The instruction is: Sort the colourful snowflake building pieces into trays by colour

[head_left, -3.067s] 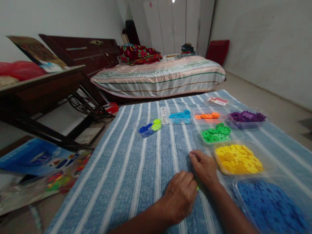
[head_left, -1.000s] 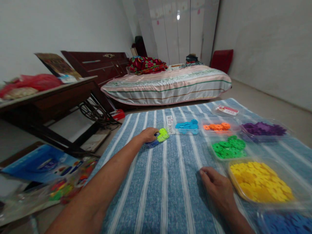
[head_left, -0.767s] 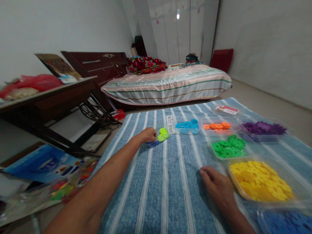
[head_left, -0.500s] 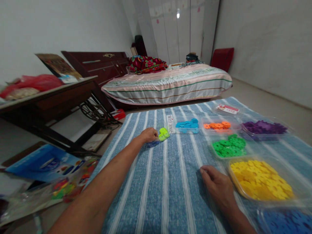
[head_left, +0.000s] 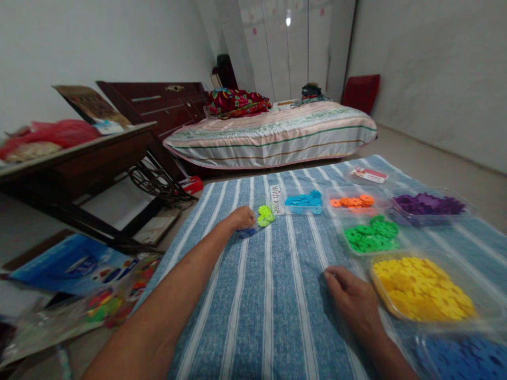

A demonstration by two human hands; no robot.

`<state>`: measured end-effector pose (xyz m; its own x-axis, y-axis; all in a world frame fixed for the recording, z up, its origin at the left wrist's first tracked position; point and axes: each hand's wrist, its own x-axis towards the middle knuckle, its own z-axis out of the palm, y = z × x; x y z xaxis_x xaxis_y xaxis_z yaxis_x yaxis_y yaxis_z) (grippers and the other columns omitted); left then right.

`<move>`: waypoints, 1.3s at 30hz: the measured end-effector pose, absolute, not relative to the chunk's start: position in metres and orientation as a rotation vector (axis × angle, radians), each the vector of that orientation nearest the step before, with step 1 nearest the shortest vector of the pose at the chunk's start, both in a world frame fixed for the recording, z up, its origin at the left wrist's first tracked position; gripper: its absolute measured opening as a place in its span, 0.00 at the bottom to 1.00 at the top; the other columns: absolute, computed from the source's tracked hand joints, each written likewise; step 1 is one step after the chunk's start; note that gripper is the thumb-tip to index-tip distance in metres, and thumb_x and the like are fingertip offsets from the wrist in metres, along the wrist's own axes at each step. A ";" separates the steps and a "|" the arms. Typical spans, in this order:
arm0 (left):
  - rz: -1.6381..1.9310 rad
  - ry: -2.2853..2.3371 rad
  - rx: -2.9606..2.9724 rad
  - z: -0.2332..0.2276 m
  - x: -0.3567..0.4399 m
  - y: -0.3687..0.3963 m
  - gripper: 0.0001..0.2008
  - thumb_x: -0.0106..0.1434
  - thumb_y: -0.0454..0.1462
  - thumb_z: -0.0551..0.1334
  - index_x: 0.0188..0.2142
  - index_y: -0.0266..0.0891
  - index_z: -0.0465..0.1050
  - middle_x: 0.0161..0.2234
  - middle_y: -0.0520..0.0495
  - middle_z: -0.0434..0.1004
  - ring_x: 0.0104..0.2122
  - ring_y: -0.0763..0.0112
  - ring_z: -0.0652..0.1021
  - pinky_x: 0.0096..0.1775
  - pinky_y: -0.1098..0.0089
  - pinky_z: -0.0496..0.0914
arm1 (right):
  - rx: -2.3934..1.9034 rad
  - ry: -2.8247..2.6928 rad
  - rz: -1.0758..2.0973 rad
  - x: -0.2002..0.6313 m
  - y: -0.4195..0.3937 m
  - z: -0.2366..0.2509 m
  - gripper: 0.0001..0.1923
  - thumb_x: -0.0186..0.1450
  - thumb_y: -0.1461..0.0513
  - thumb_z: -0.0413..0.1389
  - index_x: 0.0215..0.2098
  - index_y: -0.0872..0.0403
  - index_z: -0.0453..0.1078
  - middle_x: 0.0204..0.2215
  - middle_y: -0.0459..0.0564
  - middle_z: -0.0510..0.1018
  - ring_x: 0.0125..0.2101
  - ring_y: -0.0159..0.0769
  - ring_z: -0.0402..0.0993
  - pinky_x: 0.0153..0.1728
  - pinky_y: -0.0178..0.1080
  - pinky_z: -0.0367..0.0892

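We are reaching our left hand point(head_left: 242, 217), fingers curled, onto the small tray point(head_left: 253, 227) of lime pieces point(head_left: 264, 215); whether it is pinching any seems unclear. Our right hand point(head_left: 352, 301) is resting loosely curled, holding nothing, beside the yellow tray point(head_left: 491, 316).

Trays point(head_left: 423, 315) line the cloth's point(head_left: 277, 295) right side; a bed point(head_left: 273, 134) stands behind.
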<state>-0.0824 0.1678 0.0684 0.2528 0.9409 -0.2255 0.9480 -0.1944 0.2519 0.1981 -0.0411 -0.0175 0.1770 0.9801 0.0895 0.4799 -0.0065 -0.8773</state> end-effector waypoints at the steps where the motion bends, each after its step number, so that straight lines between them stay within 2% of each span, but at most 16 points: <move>1: -0.058 1.768 2.205 0.069 -0.082 0.168 0.06 0.44 0.32 0.61 0.13 0.34 0.71 0.12 0.54 0.60 0.20 0.75 0.65 0.27 0.73 0.59 | -1.616 -1.421 0.750 0.198 -0.041 -0.017 0.19 0.63 0.48 0.48 0.33 0.51 0.75 0.25 0.46 0.78 0.26 0.38 0.76 0.30 0.36 0.66; 7: -0.134 1.891 2.248 0.073 -0.078 0.165 0.05 0.46 0.32 0.61 0.21 0.35 0.76 0.18 0.52 0.69 0.23 0.74 0.69 0.27 0.74 0.59 | -1.631 -1.414 0.736 0.198 -0.041 -0.015 0.20 0.63 0.48 0.47 0.32 0.51 0.75 0.24 0.47 0.78 0.26 0.38 0.75 0.30 0.37 0.65; 13: -0.120 1.884 2.277 0.075 -0.077 0.158 0.08 0.49 0.31 0.61 0.28 0.35 0.80 0.24 0.50 0.76 0.27 0.71 0.73 0.29 0.74 0.61 | -1.646 -1.416 0.745 0.197 -0.042 -0.016 0.20 0.63 0.48 0.48 0.34 0.51 0.75 0.25 0.47 0.79 0.27 0.38 0.76 0.31 0.37 0.65; 19: -0.083 1.858 2.300 0.072 -0.079 0.160 0.09 0.51 0.31 0.61 0.29 0.34 0.80 0.25 0.48 0.78 0.28 0.69 0.75 0.30 0.72 0.63 | -1.637 -1.423 0.726 0.197 -0.042 -0.015 0.20 0.64 0.48 0.48 0.34 0.51 0.75 0.24 0.47 0.79 0.26 0.38 0.76 0.29 0.37 0.64; 30: -0.009 1.807 2.353 0.069 -0.079 0.161 0.07 0.50 0.32 0.62 0.29 0.34 0.78 0.25 0.49 0.76 0.27 0.70 0.73 0.30 0.73 0.62 | -1.630 -1.422 0.744 0.198 -0.043 -0.017 0.19 0.64 0.49 0.48 0.34 0.51 0.75 0.24 0.46 0.78 0.26 0.37 0.75 0.30 0.36 0.65; 32: -0.004 1.778 2.358 0.069 -0.080 0.162 0.10 0.49 0.31 0.62 0.33 0.34 0.78 0.28 0.49 0.76 0.28 0.70 0.73 0.31 0.73 0.63 | -1.622 -1.426 0.720 0.198 -0.042 -0.017 0.19 0.64 0.49 0.48 0.34 0.51 0.75 0.24 0.46 0.78 0.26 0.37 0.75 0.29 0.36 0.65; 36: 0.001 1.724 2.352 0.066 -0.082 0.167 0.25 0.49 0.30 0.64 0.49 0.32 0.73 0.31 0.47 0.78 0.29 0.70 0.74 0.33 0.72 0.65 | -1.617 -1.422 0.711 0.198 -0.042 -0.017 0.19 0.64 0.49 0.49 0.34 0.52 0.75 0.24 0.47 0.78 0.25 0.37 0.75 0.29 0.36 0.65; 39: -0.009 1.709 2.350 0.063 -0.083 0.170 0.25 0.48 0.31 0.65 0.49 0.32 0.74 0.31 0.47 0.78 0.29 0.69 0.74 0.33 0.71 0.65 | -1.633 -1.415 0.720 0.199 -0.042 -0.016 0.19 0.63 0.49 0.49 0.34 0.52 0.75 0.24 0.47 0.78 0.26 0.37 0.75 0.30 0.36 0.66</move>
<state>-0.0831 0.1697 0.0630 0.3177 0.9374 -0.1427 0.9389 -0.2900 0.1854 0.1987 -0.0419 -0.0163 0.1985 0.9751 0.0985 0.4943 -0.0128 -0.8692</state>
